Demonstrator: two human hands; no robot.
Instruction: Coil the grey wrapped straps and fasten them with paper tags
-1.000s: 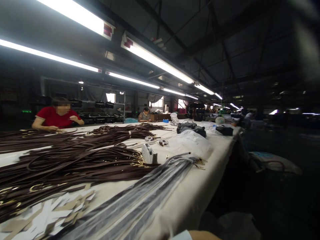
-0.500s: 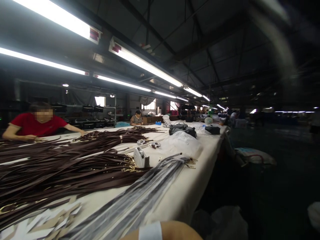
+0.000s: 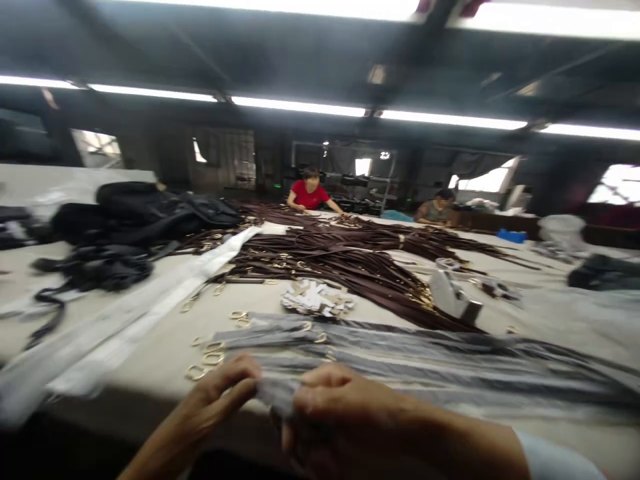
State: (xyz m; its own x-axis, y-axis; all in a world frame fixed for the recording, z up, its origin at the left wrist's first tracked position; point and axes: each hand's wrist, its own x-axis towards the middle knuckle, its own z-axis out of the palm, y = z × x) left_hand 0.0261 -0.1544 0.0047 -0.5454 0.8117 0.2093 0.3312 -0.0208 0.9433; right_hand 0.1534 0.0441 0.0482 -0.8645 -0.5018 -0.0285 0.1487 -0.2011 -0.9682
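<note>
Low in the head view, at the near table edge, my left hand [image 3: 220, 397] pinches one end of a blurred, greyish plastic-wrapped strap [image 3: 277, 393]. My right hand [image 3: 335, 400] is closed round the same piece, just to the right; its lower part is dark and partly hidden by my fingers. Right behind my hands lie several dark straps in clear plastic sleeves [image 3: 400, 363], their gold-coloured hooks [image 3: 213, 357] pointing left. A pile of white and tan card pieces [image 3: 317, 298] sits beyond them.
Bundles of brown straps [image 3: 340, 257] cover the table's middle. A white tape dispenser [image 3: 453, 290] stands at right. Long white plastic sleeves [image 3: 165, 293] and black bags [image 3: 125, 227] are at left. A person in red [image 3: 310, 193] and another person [image 3: 437, 210] work across the table.
My view has swung left to face the table squarely. Both my hands have come into view, holding the strap; before, only a forearm with a white band showed at the bottom.
</note>
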